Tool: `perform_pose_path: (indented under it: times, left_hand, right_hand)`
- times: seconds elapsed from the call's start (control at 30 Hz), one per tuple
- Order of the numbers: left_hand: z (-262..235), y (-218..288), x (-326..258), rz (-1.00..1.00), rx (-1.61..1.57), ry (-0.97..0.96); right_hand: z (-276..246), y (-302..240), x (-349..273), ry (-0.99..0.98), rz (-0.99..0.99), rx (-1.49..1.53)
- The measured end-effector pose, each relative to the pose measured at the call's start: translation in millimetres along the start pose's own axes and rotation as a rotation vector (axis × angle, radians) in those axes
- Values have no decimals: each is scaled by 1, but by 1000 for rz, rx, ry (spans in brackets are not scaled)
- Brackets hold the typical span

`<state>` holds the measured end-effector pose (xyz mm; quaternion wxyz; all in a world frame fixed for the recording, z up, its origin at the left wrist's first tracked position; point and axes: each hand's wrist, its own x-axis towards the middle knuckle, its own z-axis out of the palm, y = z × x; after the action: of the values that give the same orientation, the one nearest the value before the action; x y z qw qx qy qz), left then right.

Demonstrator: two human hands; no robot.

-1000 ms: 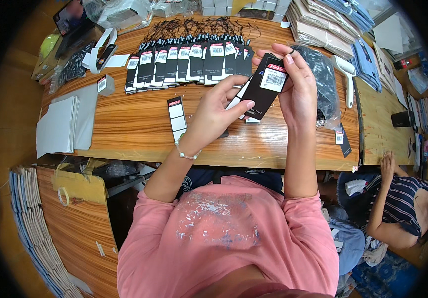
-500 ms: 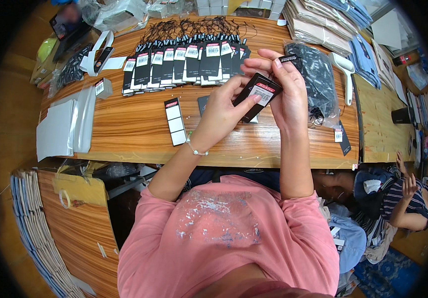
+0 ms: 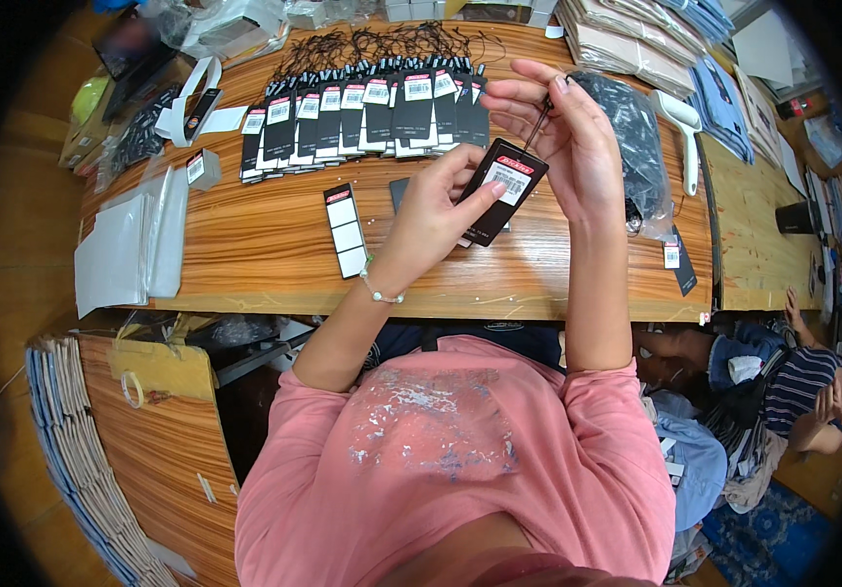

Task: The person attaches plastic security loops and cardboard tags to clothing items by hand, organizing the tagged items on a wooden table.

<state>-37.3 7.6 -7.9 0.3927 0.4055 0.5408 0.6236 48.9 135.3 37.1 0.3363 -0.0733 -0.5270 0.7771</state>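
My left hand (image 3: pixel 429 213) is closed on a black hang tag (image 3: pixel 485 223), its thumb pressed on the tag's face. A white barcode sticker sits below a red band on the tag. From the tag's top a dark cord (image 3: pixel 540 125) runs up, taut, to my right hand (image 3: pixel 582 152), whose thumb and index finger pinch it while the other fingers stay spread. Beyond my hands, many similar hang tags (image 3: pixel 330 125) lie overlapped in a row, cords toward the far side. A strip of white labels (image 3: pixel 346 235) lies left of my left wrist.
A clear bag of black pieces (image 3: pixel 636 161) lies beside my right hand, next to a white long-handled tool (image 3: pixel 677 137). Folded garments (image 3: pixel 617 44) are stacked at the far right. White sheets and plastic sleeves (image 3: pixel 113 254) lie left. Another person (image 3: pixel 807 391) is at the right.
My right hand has moved up and away from the tag, drawing the cord out straight. The tag, still in my left hand, is now uncovered by the right fingers.
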Motion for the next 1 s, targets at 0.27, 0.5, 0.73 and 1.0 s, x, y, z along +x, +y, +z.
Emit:
perform_pose_path:
  times: [0.27,0.5,0.73,1.0]
  left_hand:
    - [-1,-3,0,-3,-41,-11]
    - [-4,-3,1,-77,-326,-121]
    - [-12,-8,1,-243,-798,-177]
    - [-15,-12,1,-275,-897,-276]
  right_hand:
    - [-1,2,2,-6,10,9]
    - [-5,7,6,-41,45,23]
    - [-7,8,8,-89,51,54]
    - [-2,4,8,-63,17,73]
